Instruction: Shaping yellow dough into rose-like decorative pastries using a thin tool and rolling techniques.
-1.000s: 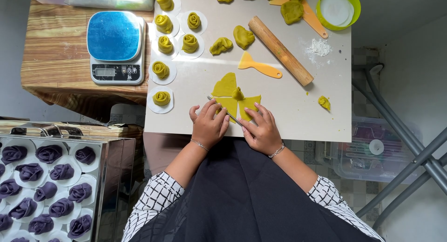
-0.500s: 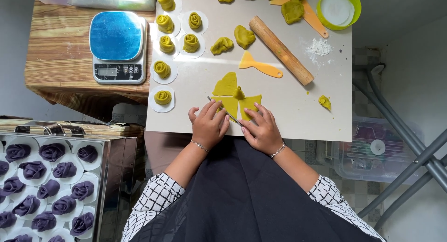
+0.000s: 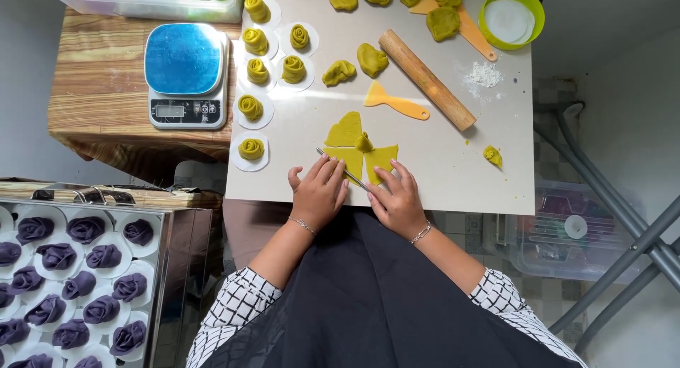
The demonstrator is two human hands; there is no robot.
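Observation:
A flat yellow-green dough sheet (image 3: pixel 345 131), cut into wedge pieces, lies on the white board (image 3: pixel 453 177) with a small rolled bit (image 3: pixel 363 143) at its middle. My left hand (image 3: pixel 319 192) rests its fingertips on the lower left wedge. My right hand (image 3: pixel 397 201) touches the lower right wedge (image 3: pixel 383 157) and holds the end of a thin metal tool (image 3: pixel 333 162). The tool lies slanted across the dough between my hands.
Several rose-shaped dough rolls (image 3: pixel 251 107) sit on white rounds at the board's left. A rolling pin (image 3: pixel 427 79), orange scraper (image 3: pixel 397 102), green bowl (image 3: pixel 511 17), flour (image 3: pixel 483 74) and dough lumps (image 3: pixel 372 58) lie farther back. A blue-topped scale (image 3: pixel 184 70) stands left; a tray of purple rolls (image 3: pixel 71 269) is lower left.
Both hands stay at the near edge of the dough with only small finger shifts. The thin metal tool now shows more clearly past my left fingertips.

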